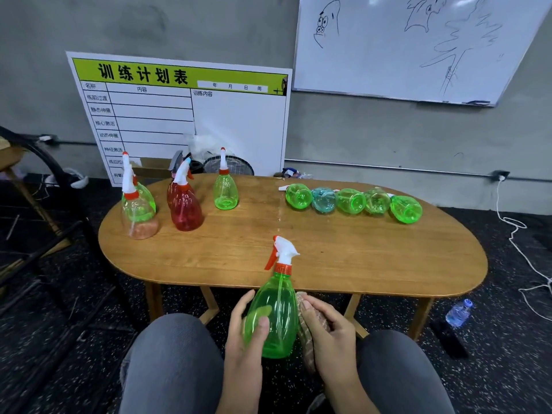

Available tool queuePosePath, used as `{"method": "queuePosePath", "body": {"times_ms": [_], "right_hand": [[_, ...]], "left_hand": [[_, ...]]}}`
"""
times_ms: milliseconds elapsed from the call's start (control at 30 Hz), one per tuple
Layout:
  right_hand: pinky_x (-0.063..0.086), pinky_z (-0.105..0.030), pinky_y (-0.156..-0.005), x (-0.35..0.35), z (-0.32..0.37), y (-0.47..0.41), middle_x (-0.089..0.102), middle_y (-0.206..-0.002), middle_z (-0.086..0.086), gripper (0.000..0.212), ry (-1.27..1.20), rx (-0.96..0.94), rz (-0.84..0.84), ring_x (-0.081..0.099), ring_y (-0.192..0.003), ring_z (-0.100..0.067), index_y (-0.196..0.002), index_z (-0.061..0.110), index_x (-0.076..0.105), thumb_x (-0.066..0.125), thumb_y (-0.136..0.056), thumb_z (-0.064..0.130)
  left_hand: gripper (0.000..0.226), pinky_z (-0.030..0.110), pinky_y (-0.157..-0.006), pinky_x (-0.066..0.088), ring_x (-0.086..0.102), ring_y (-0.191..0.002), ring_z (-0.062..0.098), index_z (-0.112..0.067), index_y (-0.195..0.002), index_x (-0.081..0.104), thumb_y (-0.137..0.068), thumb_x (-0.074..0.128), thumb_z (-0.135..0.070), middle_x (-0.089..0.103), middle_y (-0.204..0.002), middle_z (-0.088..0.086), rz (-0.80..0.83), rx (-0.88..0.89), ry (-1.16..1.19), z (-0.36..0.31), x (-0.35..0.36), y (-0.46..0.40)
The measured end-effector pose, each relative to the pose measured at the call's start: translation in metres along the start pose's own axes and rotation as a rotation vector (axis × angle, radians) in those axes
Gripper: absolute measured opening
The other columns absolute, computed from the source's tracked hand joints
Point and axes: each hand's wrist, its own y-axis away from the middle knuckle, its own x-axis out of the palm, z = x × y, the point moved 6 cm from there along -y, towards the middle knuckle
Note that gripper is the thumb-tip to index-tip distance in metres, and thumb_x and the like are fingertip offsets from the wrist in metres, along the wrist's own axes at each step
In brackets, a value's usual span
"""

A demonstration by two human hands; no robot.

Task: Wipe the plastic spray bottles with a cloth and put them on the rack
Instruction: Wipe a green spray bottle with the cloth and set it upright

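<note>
Spray bottle (273,315), green translucent plastic, is upright in front of my lap, below the near edge of the counter (328,258). My left hand (243,333) grips its body: thumb across the front, fingers curled round the far side. My right hand (328,333) presses a pinkish-brown cloth (304,333) against the bottle's right flank, fingers curled on the cloth.

Step, as I judge it: wiping in progress, this bottle not yet racked. No rack identifiable in view.

Risks from here:
- Smooth, glossy plastic and a tapering pear shape; grip sits on the widest part. Hard rubbing from the right could twist or slide the bottle out of my left hand.
- Bottle looks empty, so light; it would fall to the floor between my knees, not onto the counter.
- White trigger head with red lever (280,252) sticks up and forward; it may catch the counter edge if I lift carelessly.
- Cloth is bunched, so it may miss the side under my left palm.

Elsewhere on the counter: a standing group at left, two red bottles (186,210), a green one (226,191) and a clear one with orange tint at the base (140,219). At right, a row of five lying bottles (352,201), bases toward me, four green and one blue, touching side to side. Wood top is oval, smooth-grained.
</note>
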Motion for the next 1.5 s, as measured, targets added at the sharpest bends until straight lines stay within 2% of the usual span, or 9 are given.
{"method": "queuePosePath", "body": {"times_ms": [267, 400, 533, 700, 900, 1067, 1200, 1300, 1500], "right_hand": [[0.059, -0.043, -0.097, 0.000, 0.003, 0.003, 0.080, -0.109, -0.004, 0.019, -0.024, 0.036, 0.015, 0.075, -0.108, -0.022, -0.109, 0.014, 0.083, 0.074, -0.094, 0.006], [0.060, -0.025, -0.086, 0.002, 0.008, 0.004, 0.080, -0.108, -0.004, 0.020, -0.020, -0.006, 0.036, 0.076, -0.106, -0.020, -0.107, 0.014, 0.083, 0.075, -0.091, 0.005], [0.060, -0.025, -0.084, 0.004, 0.011, 0.005, 0.079, -0.109, -0.009, 0.022, -0.069, -0.023, 0.057, 0.076, -0.105, -0.023, -0.105, 0.014, 0.084, 0.076, -0.084, 0.015], [0.059, -0.034, -0.094, 0.002, 0.005, 0.004, 0.080, -0.110, -0.005, 0.019, -0.043, -0.014, 0.020, 0.075, -0.108, -0.022, -0.105, 0.017, 0.084, 0.077, -0.089, 0.008], [0.060, -0.029, -0.091, 0.001, 0.006, 0.004, 0.080, -0.109, -0.004, 0.021, -0.053, 0.007, 0.014, 0.075, -0.108, -0.021, -0.108, 0.012, 0.083, 0.074, -0.092, 0.001], [0.059, -0.025, -0.089, 0.000, 0.010, 0.004, 0.080, -0.109, -0.004, 0.019, -0.069, 0.004, 0.020, 0.075, -0.107, -0.019, -0.108, 0.011, 0.082, 0.075, -0.091, 0.006], [0.060, -0.029, -0.091, 0.001, 0.008, 0.004, 0.080, -0.109, -0.005, 0.022, -0.073, -0.006, 0.032, 0.075, -0.108, -0.022, -0.107, 0.013, 0.083, 0.076, -0.086, 0.017], [0.060, -0.032, -0.092, 0.002, 0.009, 0.004, 0.080, -0.111, -0.006, 0.022, -0.086, -0.013, 0.055, 0.075, -0.109, -0.024, -0.106, 0.016, 0.084, 0.076, -0.085, 0.017], [0.059, -0.043, -0.099, 0.003, 0.013, 0.005, 0.080, -0.110, -0.006, 0.025, -0.069, -0.013, 0.065, 0.075, -0.109, -0.024, -0.109, 0.011, 0.082, 0.075, -0.086, 0.019]], "left_hand": [[0.038, 0.056, -0.114, 0.047, 0.067, -0.129, 0.017, -0.054, -0.131, 0.065, -0.095, 0.058, -0.059, 0.071, -0.135, -0.010, -0.017, -0.067, 0.045, 0.010, -0.002, -0.004], [0.065, 0.048, -0.109, 0.052, 0.065, -0.131, 0.018, -0.051, -0.140, 0.058, -0.085, 0.051, -0.084, 0.069, -0.138, -0.011, 0.003, -0.029, -0.011, 0.010, 0.000, -0.002], [0.099, 0.035, -0.097, 0.057, 0.070, -0.122, 0.015, -0.042, -0.144, 0.051, -0.060, 0.086, -0.080, 0.071, -0.132, -0.009, 0.018, 0.034, -0.086, 0.006, 0.004, 0.000], [0.064, 0.031, -0.096, 0.054, 0.070, -0.116, 0.005, -0.053, -0.141, 0.053, -0.084, 0.081, -0.058, 0.071, -0.127, -0.019, -0.032, 0.036, -0.040, 0.006, 0.002, 0.001], [0.061, 0.052, -0.123, 0.036, 0.055, -0.135, -0.005, -0.066, -0.136, 0.055, -0.077, 0.061, -0.075, 0.059, -0.141, -0.035, -0.027, -0.036, -0.055, 0.016, -0.002, -0.009], [0.049, 0.060, -0.121, 0.038, 0.055, -0.143, 0.024, -0.056, -0.140, 0.060, -0.091, 0.058, -0.059, 0.060, -0.152, -0.009, -0.004, -0.034, -0.011, 0.022, -0.004, -0.010], [0.047, 0.050, -0.112, 0.048, 0.063, -0.134, 0.019, -0.056, -0.134, 0.064, -0.088, 0.057, -0.063, 0.067, -0.143, -0.009, 0.016, -0.039, 0.012, 0.018, -0.002, -0.006], [0.081, 0.031, -0.095, 0.058, 0.068, -0.124, 0.008, -0.047, -0.143, 0.055, -0.071, 0.071, -0.082, 0.069, -0.135, -0.015, 0.030, 0.010, -0.043, 0.004, 0.004, 0.002], [0.060, 0.017, -0.089, 0.056, 0.070, -0.119, 0.005, -0.040, -0.148, 0.050, -0.092, 0.072, -0.045, 0.071, -0.129, -0.022, -0.001, 0.049, -0.057, -0.004, 0.008, 0.006]]}}
